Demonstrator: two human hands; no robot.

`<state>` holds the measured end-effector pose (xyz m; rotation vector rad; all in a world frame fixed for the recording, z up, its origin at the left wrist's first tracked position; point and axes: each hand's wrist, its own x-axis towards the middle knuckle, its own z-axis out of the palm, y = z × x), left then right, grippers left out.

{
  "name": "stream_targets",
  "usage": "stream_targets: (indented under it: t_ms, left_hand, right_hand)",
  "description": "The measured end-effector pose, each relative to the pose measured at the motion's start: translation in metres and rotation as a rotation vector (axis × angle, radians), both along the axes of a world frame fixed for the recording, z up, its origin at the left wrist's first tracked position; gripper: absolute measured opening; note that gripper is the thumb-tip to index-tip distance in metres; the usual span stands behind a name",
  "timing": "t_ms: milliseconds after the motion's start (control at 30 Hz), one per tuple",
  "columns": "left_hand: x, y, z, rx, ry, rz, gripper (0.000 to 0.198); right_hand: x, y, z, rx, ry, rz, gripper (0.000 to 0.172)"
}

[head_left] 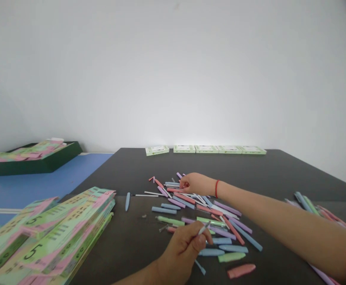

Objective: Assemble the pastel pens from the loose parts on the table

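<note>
My left hand (183,251) is closed around a thin pale pen part (204,228), its tip showing between thumb and forefinger, low over the near side of a pile of pastel pen parts. Farther off, my right hand (196,184), with a red string on its wrist, reaches to the pile's far side. Its fingers are bent together at a red pen part (175,190); whether they grip it is hidden. Blue, purple, green and red barrels and caps lie scattered with white refills. A blue cap (127,201) sits apart at the left.
Stacked printed packets (71,233) fill the near left. A dark green tray (49,163) of packets stands on a blue surface behind them. Several flat boxes (207,149) line the black table's (125,166) far edge. More pens (305,202) lie at the right, partly behind my right forearm.
</note>
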<state>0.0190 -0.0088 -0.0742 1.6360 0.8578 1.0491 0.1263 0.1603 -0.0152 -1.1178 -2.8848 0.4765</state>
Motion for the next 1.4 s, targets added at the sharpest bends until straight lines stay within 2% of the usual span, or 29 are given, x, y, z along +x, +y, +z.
stream_targets:
  t_ms: [133,333,467,600,700,867,1000,1067,1167,1300,1400]
  left_hand:
    - [0.001,0.002,-0.004,-0.038,-0.068,-0.016,0.037]
    - [0.002,0.008,-0.013,-0.06,-0.178,-0.026,0.035]
    - [0.002,0.009,-0.014,-0.069,-0.201,-0.038,0.034]
    - [0.002,0.01,-0.012,-0.087,-0.176,-0.04,0.037]
    - [0.001,0.01,-0.011,-0.098,-0.156,-0.037,0.038]
    - [0.003,0.012,-0.012,-0.084,-0.148,-0.026,0.039]
    - [0.003,0.013,-0.013,-0.095,-0.13,-0.032,0.038]
    - [0.003,0.012,-0.013,-0.108,-0.113,-0.025,0.037]
    - [0.002,0.01,-0.011,-0.124,-0.099,-0.014,0.038]
    - [0.004,0.009,-0.008,-0.122,-0.088,0.002,0.039]
    - [0.005,0.009,-0.006,-0.117,-0.075,0.014,0.039]
  right_hand:
    - [-0.016,-0.025,-0.005,0.076,-0.071,0.022,0.011]
    - [-0.028,-0.042,-0.015,0.182,-0.069,0.016,0.023]
    - [-0.035,-0.047,-0.021,0.168,-0.015,0.027,0.03]
    - [-0.034,-0.046,-0.015,0.094,0.111,-0.029,0.016]
    - [-0.013,-0.045,0.004,-0.002,0.266,-0.106,0.002]
    - [0.046,-0.068,0.033,-0.278,0.558,-0.182,0.02]
    - [0.072,-0.099,0.033,-0.695,0.992,-0.221,0.022]
    - [0.073,-0.109,0.03,-0.827,1.159,-0.226,0.02]
    - [0.071,-0.115,0.028,-0.736,1.19,-0.271,0.021]
    - [0.07,-0.118,0.031,-0.394,1.034,-0.333,0.018]
    - [0.071,-0.122,0.035,-0.23,0.94,-0.312,0.016]
